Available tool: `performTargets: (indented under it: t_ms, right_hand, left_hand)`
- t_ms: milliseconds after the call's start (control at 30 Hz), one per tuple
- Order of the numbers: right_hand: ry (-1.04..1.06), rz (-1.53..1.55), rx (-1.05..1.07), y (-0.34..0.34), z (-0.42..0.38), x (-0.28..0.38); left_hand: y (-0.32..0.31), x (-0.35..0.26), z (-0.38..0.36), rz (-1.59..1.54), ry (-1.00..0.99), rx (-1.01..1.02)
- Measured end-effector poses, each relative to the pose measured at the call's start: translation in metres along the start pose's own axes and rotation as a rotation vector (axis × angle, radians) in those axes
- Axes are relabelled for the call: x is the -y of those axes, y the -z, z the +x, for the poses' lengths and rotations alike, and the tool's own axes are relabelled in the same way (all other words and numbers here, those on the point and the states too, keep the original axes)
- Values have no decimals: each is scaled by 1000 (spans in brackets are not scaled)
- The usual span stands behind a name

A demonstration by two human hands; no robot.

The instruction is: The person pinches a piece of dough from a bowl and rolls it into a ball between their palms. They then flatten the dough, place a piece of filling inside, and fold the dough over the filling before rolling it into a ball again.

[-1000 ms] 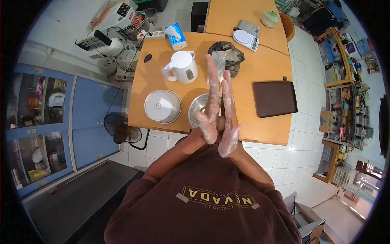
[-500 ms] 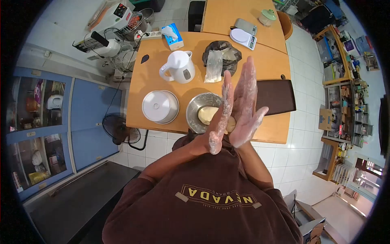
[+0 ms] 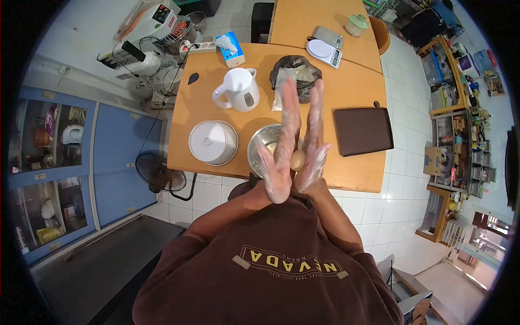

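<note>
A small dough ball [image 3: 297,160] sits between my two palms, toward their heels. My left hand [image 3: 281,157] is flat, its fingers stretched forward and its skin coated in white flour or dough. Facing it, my right hand [image 3: 312,154] is just as straight and floury. Behind my left hand stands a metal bowl [image 3: 254,146]. A bigger lump of pale dough [image 3: 270,147] lies in it, mostly hidden by the hand. Beyond my fingertips are a black plastic bag [image 3: 297,64] and a clear bag of white contents [image 3: 279,89].
On the wooden table [image 3: 179,116] stand a lidded white tub [image 3: 212,142], a white electric kettle [image 3: 239,89], a tissue box [image 3: 232,50] and a kitchen scale [image 3: 325,52]. A dark baking tray [image 3: 364,131] lies to the right. A fan [image 3: 157,170] stands at the left.
Both hands have moved left and turned against each other, the dough ball shifting left with them. The baking tray shows fully now, while more of the bowl's dough is covered.
</note>
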State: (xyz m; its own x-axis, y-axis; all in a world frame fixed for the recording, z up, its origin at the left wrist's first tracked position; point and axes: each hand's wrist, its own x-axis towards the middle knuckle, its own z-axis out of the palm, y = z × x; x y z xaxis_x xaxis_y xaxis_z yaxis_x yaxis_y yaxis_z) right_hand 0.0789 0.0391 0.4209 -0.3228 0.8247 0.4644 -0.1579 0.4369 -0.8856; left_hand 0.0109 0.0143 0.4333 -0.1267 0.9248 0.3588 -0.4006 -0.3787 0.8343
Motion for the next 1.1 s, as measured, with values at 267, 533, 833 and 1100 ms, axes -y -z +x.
performTargets:
  t_ms: [267,533,833,1100]
  right_hand:
    - [-53,11,-91,1,5,26]
    - [-40,-114,151,14,-17,9]
    - [121,-226,141,13,-38,-17]
    - [129,-243,216,26,-38,-26]
  left_hand:
    - [12,13,-11,325,-115,185]
    - [14,28,-11,122,85,23]
    - [6,14,-1,-34,58,-72]
    - [-17,7,-9,-61,14,-32]
